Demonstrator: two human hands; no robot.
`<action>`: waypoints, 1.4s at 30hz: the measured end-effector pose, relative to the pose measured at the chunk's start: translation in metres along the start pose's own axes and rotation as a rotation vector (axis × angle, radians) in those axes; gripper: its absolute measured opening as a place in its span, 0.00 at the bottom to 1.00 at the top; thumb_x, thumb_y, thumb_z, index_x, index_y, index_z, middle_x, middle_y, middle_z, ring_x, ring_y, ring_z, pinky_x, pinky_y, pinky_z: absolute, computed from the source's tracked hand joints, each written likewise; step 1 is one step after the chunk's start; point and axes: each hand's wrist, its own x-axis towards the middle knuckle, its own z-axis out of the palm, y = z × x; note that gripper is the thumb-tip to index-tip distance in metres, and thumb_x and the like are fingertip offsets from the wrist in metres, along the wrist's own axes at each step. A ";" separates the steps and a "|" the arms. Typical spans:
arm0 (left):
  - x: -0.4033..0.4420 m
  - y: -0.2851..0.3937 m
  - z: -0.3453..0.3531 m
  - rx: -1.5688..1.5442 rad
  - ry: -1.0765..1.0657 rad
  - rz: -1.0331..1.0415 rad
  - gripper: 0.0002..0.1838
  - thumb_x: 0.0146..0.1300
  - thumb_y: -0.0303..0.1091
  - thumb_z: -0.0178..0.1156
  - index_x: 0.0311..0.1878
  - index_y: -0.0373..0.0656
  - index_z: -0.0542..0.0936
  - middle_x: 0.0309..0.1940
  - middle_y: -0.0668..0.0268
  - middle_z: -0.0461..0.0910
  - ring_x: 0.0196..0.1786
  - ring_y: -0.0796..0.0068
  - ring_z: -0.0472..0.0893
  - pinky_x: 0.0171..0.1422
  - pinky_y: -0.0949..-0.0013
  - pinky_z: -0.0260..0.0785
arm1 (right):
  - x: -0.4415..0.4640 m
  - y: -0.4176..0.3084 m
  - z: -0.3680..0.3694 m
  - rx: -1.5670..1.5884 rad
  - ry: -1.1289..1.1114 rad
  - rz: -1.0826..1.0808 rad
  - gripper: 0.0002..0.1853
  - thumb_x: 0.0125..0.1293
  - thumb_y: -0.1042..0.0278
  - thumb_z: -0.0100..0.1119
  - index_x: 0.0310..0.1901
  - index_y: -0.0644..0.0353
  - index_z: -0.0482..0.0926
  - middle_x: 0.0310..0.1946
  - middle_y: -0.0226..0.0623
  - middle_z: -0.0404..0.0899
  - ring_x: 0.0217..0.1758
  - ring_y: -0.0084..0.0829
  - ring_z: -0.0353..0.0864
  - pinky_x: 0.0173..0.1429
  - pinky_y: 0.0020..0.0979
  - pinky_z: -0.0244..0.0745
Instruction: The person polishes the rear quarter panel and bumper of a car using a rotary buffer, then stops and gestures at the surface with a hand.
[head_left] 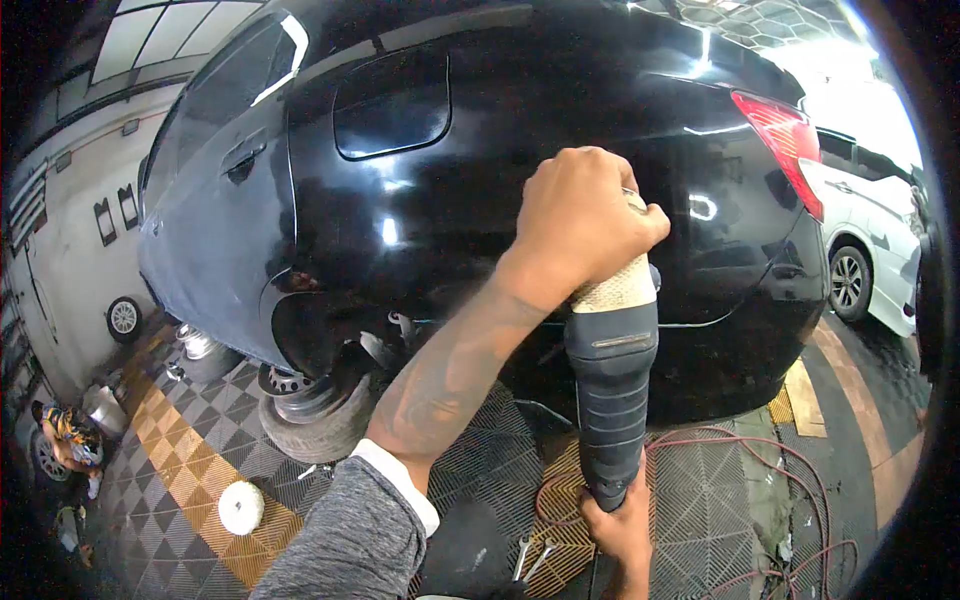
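Fingers of the left hand (575, 215) are curling together over the power tool (612, 400), the right hand's (622, 525) clamping its lower end beside the black car (480, 180); guiding it seems underway, the next move calling for even, two-handed control

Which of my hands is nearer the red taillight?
Your left hand: it grips the pale-wrapped front of the tool, up by the black car. Your right hand holds the tool's dark rear end, farther from the taillight.
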 end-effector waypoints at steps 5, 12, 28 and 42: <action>-0.009 -0.031 -0.030 0.080 0.007 0.017 0.21 0.50 0.50 0.71 0.32 0.37 0.88 0.32 0.50 0.87 0.37 0.50 0.87 0.48 0.56 0.79 | 0.009 -0.012 0.025 0.043 -0.069 -0.009 0.59 0.53 0.71 0.68 0.83 0.53 0.41 0.57 0.58 0.83 0.57 0.59 0.85 0.61 0.47 0.80; -0.029 -0.078 -0.077 0.123 0.032 -0.053 0.20 0.52 0.46 0.73 0.34 0.36 0.87 0.28 0.52 0.86 0.31 0.63 0.87 0.42 0.62 0.78 | 0.023 -0.044 0.050 0.112 -0.206 0.057 0.57 0.54 0.72 0.68 0.83 0.57 0.44 0.58 0.56 0.83 0.58 0.52 0.87 0.64 0.44 0.79; -0.051 -0.129 -0.123 0.167 0.080 -0.114 0.18 0.57 0.45 0.72 0.35 0.36 0.87 0.26 0.59 0.86 0.30 0.74 0.84 0.39 0.66 0.75 | 0.039 -0.052 0.081 -0.016 -0.388 -0.025 0.61 0.54 0.69 0.69 0.83 0.53 0.36 0.49 0.66 0.84 0.45 0.66 0.86 0.55 0.53 0.83; -0.011 -0.019 -0.008 -0.038 0.108 -0.023 0.16 0.43 0.43 0.69 0.26 0.38 0.88 0.28 0.44 0.85 0.35 0.45 0.88 0.48 0.51 0.83 | -0.010 0.059 0.010 -0.083 0.090 -0.091 0.40 0.54 0.78 0.67 0.70 0.62 0.63 0.46 0.42 0.82 0.44 0.36 0.84 0.51 0.34 0.79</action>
